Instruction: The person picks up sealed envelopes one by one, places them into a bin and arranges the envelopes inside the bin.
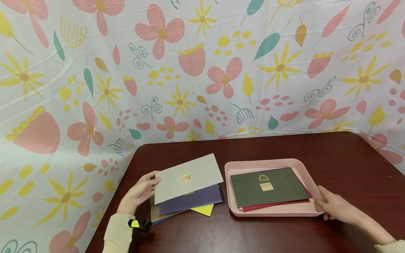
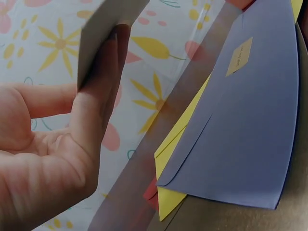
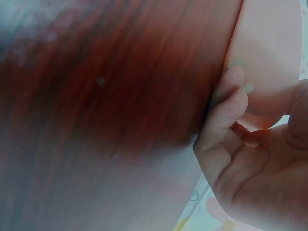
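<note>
In the head view my left hand point(image 1: 139, 192) pinches a pale grey envelope point(image 1: 202, 175) by its left edge, thumb on top. The envelope hangs tilted over a loose pile on the table. A purple envelope point(image 1: 197, 200) lies uppermost there, with a yellow envelope point(image 1: 205, 209) and a brownish one point(image 1: 155, 211) poking out beneath. My right hand point(image 1: 336, 207) grips the right rim of a pink tray point(image 1: 284, 209). Inside the tray a dark green envelope point(image 1: 250, 195) tops a small stack, with a red envelope point(image 1: 262, 207) showing below it. The right wrist view shows fingers point(image 3: 231, 108) curled against the tray.
Both piles sit on a dark reddish-brown table point(image 1: 246, 233). Behind it hangs a white cloth point(image 1: 202, 95) printed with flowers and leaves. A black band with a yellow patch point(image 1: 135, 223) is on my left wrist.
</note>
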`<move>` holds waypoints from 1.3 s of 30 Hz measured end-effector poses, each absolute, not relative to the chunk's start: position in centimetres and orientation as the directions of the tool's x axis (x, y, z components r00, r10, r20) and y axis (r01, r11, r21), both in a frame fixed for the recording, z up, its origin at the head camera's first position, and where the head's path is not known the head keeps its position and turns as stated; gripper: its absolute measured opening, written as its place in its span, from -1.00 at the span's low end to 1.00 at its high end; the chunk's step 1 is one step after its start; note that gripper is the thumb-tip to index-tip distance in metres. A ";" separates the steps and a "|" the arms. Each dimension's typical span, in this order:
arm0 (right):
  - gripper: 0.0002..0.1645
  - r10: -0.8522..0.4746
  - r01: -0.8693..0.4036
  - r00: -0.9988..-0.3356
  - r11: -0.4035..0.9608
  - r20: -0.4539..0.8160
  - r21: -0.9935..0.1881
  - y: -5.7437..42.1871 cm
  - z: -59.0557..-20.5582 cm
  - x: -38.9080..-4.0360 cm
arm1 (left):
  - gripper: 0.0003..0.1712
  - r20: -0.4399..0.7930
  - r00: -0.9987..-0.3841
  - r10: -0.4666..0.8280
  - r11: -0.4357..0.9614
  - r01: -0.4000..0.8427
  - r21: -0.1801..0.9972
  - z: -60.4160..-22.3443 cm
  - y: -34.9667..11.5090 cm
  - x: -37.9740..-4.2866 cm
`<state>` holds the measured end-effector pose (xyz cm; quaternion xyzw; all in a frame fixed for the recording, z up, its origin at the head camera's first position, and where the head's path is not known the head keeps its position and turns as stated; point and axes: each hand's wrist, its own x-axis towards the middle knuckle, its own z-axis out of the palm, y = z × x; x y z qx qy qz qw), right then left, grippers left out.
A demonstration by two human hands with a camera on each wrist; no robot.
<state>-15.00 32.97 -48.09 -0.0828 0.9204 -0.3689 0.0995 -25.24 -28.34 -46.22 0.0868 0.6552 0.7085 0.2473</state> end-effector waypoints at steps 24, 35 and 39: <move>-0.87 -0.212 -0.064 -0.969 0.712 -0.127 -0.699 33.0 -48.1 -15.0 | -0.58 -0.068 -0.782 0.619 -0.156 -0.208 0.966 -46.0 -26.9 -24.9; -0.91 -0.219 -0.071 -0.968 0.711 -0.125 -0.699 33.0 -48.1 -15.0 | -0.48 -0.039 -0.736 0.676 -0.176 -0.212 0.961 -46.2 -26.1 -24.7; -0.90 -0.227 -0.084 -0.967 0.712 -0.115 -0.697 33.0 -48.2 -15.0 | -0.52 0.024 -0.675 0.738 -0.232 -0.219 0.948 -46.2 -25.9 -24.6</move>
